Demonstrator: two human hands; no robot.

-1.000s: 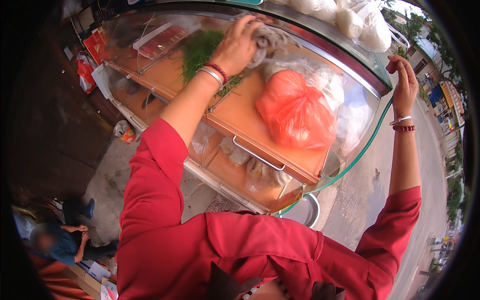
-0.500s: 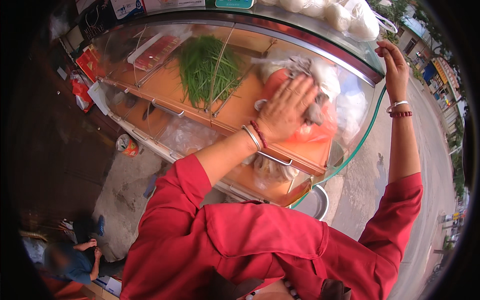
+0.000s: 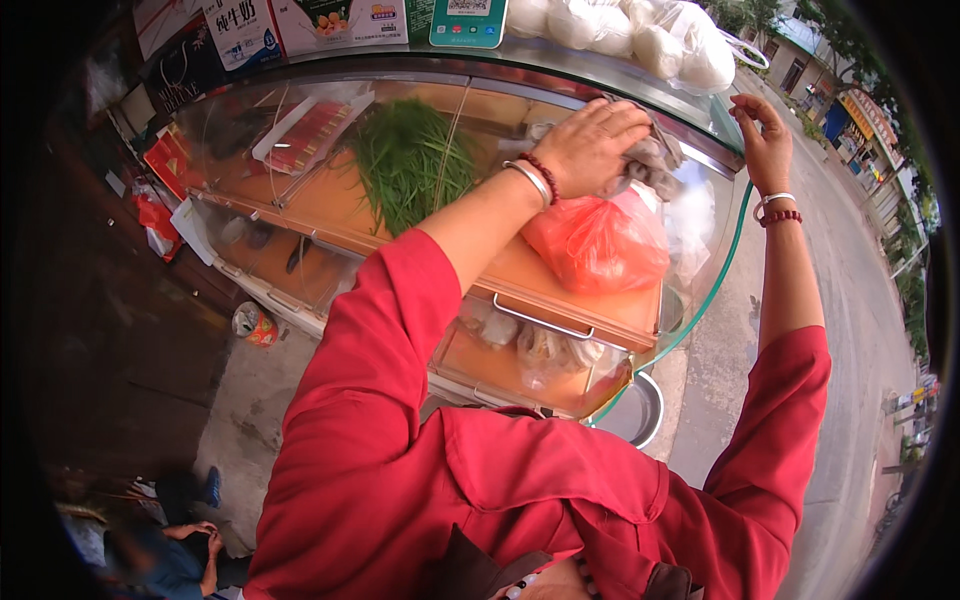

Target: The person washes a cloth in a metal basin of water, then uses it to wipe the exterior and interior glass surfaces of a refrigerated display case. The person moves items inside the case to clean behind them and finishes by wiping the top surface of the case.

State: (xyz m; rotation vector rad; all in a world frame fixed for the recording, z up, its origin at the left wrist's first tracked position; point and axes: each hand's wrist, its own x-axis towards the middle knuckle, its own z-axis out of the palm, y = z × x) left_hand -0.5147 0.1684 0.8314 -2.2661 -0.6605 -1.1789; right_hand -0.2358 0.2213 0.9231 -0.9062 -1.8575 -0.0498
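My left hand presses a crumpled grey cloth against the clear top pane of a display case, near its far edge. Below that pane, a red plastic bag bulges on the orange shelf, beside whitish bags. My right hand is raised at the case's far right corner, its fingers bent at the edge of the glass top. What its fingertips touch is partly hidden.
Green leafy stalks and a red flat pack lie inside the case. Bags of white round items, cartons and a teal sign line its top. A metal basin stands below right; another person sits lower left.
My left hand has slid the cloth away from me over the pane, toward the far edge, uncovering the view of the red bag. My right hand stays at the corner.
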